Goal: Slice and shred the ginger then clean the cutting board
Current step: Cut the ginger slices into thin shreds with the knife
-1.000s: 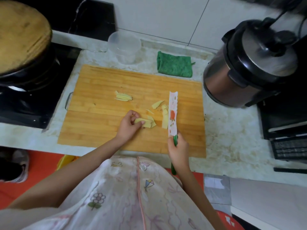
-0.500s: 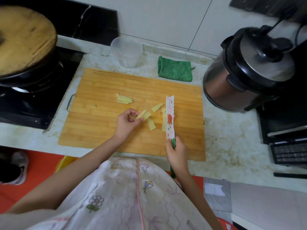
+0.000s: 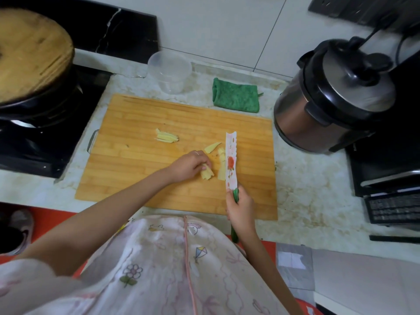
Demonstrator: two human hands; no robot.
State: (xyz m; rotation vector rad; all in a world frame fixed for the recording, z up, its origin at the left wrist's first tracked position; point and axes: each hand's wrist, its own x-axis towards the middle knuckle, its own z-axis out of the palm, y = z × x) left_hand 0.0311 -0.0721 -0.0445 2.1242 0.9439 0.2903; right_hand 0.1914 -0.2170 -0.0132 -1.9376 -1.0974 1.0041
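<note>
**Board** [image 3: 147, 183]: bamboo, flat on the counter [image 3: 306, 178], long side toward you, a metal handle at its left end.

**Stack** [image 3: 207, 173]: a few ginger slices laid together, right of the board's middle, under your left fingertips.

**Left hand** [image 3: 188, 165]: fingers curled down, pinching the stack against the board; 1 ring showed on a finger.

**Knife** [image 3: 231, 162]: white blade printed with a red flower, green handle. The blade pointed away from you, its face tilted up, just right of the stack. Whether the edge touched the board could not be told.

**Right hand** [image 3: 241, 208]: wrapped round the knife's handle over the board's near edge, the handle's end sticking out below your palm.

**Slices** [image 3: 221, 167]: long pale ginger pieces lying between the stack and the blade, touching the blade's left side.

**Sliver** [image 3: 212, 147]: 1 curved ginger piece, just beyond your left hand, near the blade.

**Shreds** [image 3: 167, 136]: 1 small pile of thin ginger strips, beyond and left of your left hand, well apart from the knife.

**Cloth** [image 3: 236, 95]: green, folded, on the counter just beyond the board's far edge.

**Tub** [image 3: 169, 71]: clear plastic, left of the cloth.

**Cooker** [image 3: 329, 98]: steel body, black lid, right of the board.

**Hob** [image 3: 45, 144]: black, left of the board, carrying a dark pan under a round wooden lid [image 3: 29, 55].
</note>
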